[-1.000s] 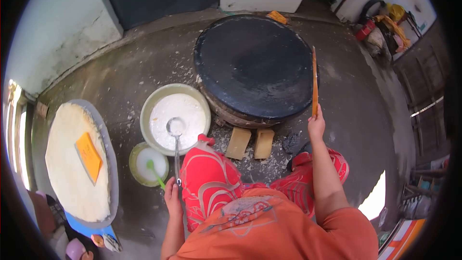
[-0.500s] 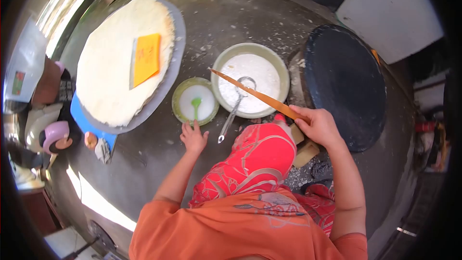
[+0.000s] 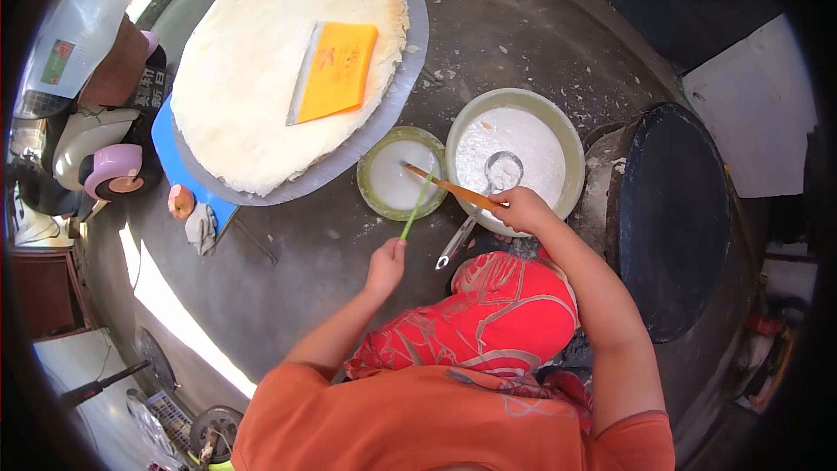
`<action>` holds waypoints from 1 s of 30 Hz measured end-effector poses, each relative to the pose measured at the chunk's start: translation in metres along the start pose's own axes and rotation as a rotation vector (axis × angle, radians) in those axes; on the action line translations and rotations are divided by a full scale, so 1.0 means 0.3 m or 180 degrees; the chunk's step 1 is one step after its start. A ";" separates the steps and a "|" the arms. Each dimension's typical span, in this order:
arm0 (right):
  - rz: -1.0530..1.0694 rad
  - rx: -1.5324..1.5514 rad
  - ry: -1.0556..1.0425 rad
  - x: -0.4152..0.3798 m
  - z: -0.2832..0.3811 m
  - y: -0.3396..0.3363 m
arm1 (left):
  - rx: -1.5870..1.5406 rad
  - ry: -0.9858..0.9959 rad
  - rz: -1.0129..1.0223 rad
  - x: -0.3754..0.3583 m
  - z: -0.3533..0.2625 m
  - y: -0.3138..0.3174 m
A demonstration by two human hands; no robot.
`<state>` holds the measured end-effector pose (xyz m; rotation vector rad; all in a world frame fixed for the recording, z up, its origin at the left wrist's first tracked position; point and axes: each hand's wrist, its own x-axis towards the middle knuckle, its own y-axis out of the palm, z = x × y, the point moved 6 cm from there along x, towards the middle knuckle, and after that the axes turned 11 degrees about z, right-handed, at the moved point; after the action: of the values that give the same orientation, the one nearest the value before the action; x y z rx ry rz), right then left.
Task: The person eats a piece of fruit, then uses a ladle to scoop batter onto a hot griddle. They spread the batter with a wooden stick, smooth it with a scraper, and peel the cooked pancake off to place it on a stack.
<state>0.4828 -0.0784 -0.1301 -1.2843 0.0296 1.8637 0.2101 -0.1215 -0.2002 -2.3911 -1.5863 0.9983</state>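
The wooden strip [image 3: 462, 194] lies slantwise over the small bowl [image 3: 370, 187] of milky liquid, its wide end gripped in the right hand [image 3: 521, 209]; whether its tip touches the liquid, I cannot tell. The left hand [image 3: 385, 269] is closed on the green stick [image 3: 418, 207], which reaches over the near rim and crosses the strip. Just beside stands the large bowl [image 3: 571, 161] of white batter, and a metal ladle [image 3: 457, 241] sticks out over its near edge. Both bowls sit on a dark grey floor [image 3: 218, 279], flecked with white bits. To their right, the round black griddle [image 3: 676, 227] hems in that side; to the left, a grey round board [image 3: 414, 35] bears the pale flatbread [image 3: 244, 78], an orange scraper [image 3: 344, 65] on top. The board's edge comes near the small bowl's rim. Bare floor stretches beyond the bowls towards the white panel [image 3: 754, 105], and leftward past the left forearm to a sunlit strip [image 3: 183, 314].
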 end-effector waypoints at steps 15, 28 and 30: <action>-0.0859 -0.1827 -0.0675 -0.046 0.071 0.036 | -0.0476 -0.0005 -0.0051 0.056 0.116 0.057; -0.0405 -0.1251 -0.0585 -0.276 -0.040 0.012 | 0.1313 -0.0537 -0.0465 0.103 0.048 -0.117; -0.0532 -0.1261 -0.0492 -0.255 -0.024 0.007 | 0.1367 -0.0348 -0.0604 0.067 0.023 -0.133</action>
<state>0.4954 -0.1304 -0.0751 -1.3497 -0.5371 1.8738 0.1797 -0.0880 -0.1980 -1.8959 -1.4193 1.2922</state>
